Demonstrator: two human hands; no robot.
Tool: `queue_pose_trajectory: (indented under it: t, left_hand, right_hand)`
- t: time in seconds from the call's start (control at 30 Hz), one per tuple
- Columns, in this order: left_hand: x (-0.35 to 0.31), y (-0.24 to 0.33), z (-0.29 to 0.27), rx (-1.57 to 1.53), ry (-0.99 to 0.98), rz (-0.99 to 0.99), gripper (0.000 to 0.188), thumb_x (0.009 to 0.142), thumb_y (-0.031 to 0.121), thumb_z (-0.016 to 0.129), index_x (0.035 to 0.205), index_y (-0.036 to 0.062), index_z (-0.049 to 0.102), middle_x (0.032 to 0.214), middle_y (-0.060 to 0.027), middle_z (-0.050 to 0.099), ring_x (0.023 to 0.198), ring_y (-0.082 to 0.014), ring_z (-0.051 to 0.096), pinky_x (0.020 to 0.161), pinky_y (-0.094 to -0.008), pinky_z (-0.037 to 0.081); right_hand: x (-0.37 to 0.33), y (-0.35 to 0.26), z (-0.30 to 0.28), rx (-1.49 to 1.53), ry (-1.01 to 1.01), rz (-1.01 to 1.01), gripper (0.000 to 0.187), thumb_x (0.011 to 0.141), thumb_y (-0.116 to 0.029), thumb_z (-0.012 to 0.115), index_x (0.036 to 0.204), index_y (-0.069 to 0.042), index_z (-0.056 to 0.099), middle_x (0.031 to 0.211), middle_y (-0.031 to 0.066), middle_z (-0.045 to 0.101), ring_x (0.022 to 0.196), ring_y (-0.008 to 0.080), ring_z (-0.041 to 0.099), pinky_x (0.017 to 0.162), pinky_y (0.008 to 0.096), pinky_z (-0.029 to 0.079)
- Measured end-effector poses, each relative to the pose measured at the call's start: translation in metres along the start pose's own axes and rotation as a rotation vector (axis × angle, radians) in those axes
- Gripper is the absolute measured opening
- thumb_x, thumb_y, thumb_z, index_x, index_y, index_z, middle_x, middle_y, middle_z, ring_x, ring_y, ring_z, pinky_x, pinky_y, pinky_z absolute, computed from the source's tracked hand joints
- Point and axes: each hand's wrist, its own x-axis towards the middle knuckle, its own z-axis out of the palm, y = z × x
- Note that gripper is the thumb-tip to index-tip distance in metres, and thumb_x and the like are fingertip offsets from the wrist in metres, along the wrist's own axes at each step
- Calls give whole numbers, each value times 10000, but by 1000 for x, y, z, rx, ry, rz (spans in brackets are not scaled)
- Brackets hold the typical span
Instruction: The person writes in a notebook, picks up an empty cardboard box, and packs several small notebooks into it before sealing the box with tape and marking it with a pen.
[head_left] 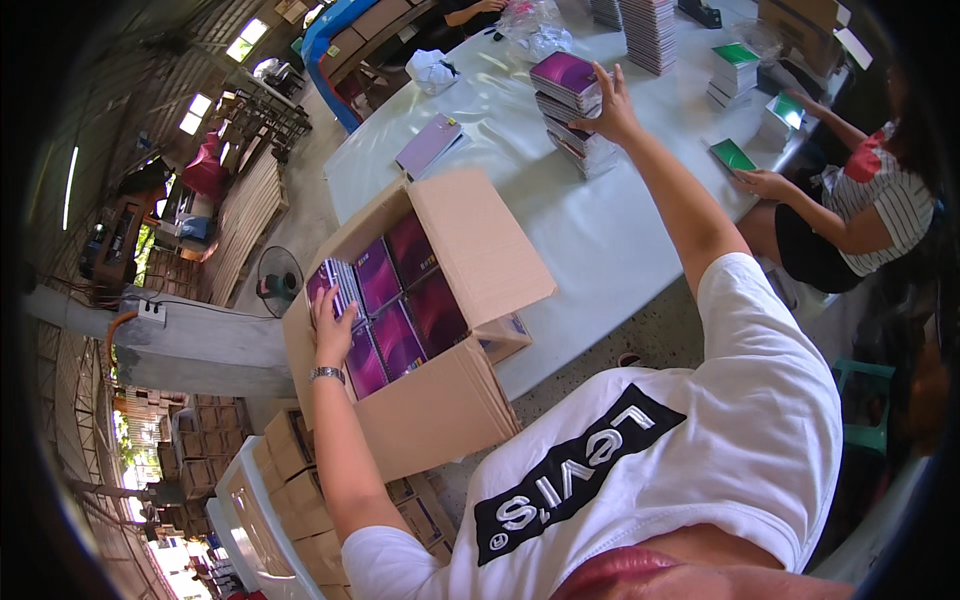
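In the open cardboard box [400, 425], purple notebooks [398, 335] sit in several side-by-side piles. My left hand [332, 328] rests with its fingers apart on a small stack of notebooks [343, 284] at the box's left side, where the page edges show. My right arm reaches far over the table to a tall stack of purple-covered notebooks [568, 85]. There my right hand [612, 110] is open, its thumb and fingers spread at the stack's right side. Part of its contact with the stack is hard to make out.
The pale table [500, 240] holds a lilac notebook pile [430, 145], a crumpled white plastic bag [432, 70] and a tall notebook stack [650, 35]. On the right, a seated person [850, 200] handles green notebooks [733, 155]. A fan [280, 280] stands beyond the box.
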Motion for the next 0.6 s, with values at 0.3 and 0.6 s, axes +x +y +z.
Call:
queue_pose_trajectory:
  t: [0.3,0.6]
  left_hand:
    - [24,225,3,-1542,-370,-65,524,968,351,547,1357,13,447,1301,-183,539,1176,-283,549,1014,-440,445]
    - [17,257,-10,-1996,-260,-215,494,879,495,618,1205,130,552,1086,-54,633,1008,-199,619,908,-389,501]
  right_hand:
    - [2,-41,17,111,15,-162,954,518,-197,862,1371,-291,446,1364,266,398,1232,452,421,1021,508,400]
    - [-16,-230,-35,145,-35,-1184,1072,479,-196,861,1402,-489,402,1416,90,425,1165,321,488,980,468,385]
